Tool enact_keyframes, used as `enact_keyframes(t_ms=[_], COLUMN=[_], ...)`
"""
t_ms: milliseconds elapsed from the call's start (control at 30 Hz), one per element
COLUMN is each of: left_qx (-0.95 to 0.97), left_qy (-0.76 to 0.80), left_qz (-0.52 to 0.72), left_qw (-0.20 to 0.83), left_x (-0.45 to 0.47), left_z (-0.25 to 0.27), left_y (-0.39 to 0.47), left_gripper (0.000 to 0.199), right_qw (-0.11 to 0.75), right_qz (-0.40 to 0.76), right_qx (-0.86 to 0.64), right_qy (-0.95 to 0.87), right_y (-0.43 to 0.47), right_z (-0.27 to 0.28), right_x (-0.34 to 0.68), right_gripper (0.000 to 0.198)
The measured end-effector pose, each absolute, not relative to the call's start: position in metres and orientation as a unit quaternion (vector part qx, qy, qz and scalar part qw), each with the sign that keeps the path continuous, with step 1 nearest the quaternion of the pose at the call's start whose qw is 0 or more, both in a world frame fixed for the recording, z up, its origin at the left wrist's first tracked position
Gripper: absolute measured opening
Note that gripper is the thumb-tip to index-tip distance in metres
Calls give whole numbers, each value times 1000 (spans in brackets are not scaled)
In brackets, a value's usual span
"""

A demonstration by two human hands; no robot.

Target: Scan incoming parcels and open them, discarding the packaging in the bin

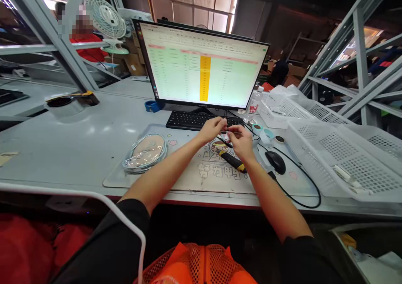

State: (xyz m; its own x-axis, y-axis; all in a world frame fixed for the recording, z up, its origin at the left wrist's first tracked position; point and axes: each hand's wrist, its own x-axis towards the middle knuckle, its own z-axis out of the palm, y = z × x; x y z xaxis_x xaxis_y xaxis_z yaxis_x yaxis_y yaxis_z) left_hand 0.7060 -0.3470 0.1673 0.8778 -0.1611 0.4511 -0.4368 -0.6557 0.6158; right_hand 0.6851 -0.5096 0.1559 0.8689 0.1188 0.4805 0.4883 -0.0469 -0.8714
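In front of the keyboard (188,120), my left hand (213,129) and my right hand (241,140) meet with their fingertips pinched together. What they grip is too small to make out; a small white piece shows by the right fingers. Just beneath the hands, a short black cable-like piece (225,141) lies over the printed desk mat (188,179). A hand tool with black and yellow handles (233,161), perhaps pliers, rests on the mat below my right hand. To the left is a coil of pale cable (146,153) with clear plastic over it.
A monitor (176,66) showing a spreadsheet stands behind the keyboard. Right of my hands are tape rolls (269,133), a black mouse (275,162), a looped black cable (317,192) and white plastic baskets (314,162). A bottle (255,101) stands behind; metal posts flank the desk.
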Motion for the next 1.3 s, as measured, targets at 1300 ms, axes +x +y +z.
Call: enact_keyframes(t_ms=[1300], left_qx=[939], left_qy=[-11], left_qz=[56], left_qw=[338], left_x=[607], left_z=[124], left_y=[-209], left_gripper=[36], right_qw=[682], right_qz=[49], right_qx=[-711], right_qy=[-168], right_y=[-459], right_z=[124], right_x=[677], right_gripper=[33])
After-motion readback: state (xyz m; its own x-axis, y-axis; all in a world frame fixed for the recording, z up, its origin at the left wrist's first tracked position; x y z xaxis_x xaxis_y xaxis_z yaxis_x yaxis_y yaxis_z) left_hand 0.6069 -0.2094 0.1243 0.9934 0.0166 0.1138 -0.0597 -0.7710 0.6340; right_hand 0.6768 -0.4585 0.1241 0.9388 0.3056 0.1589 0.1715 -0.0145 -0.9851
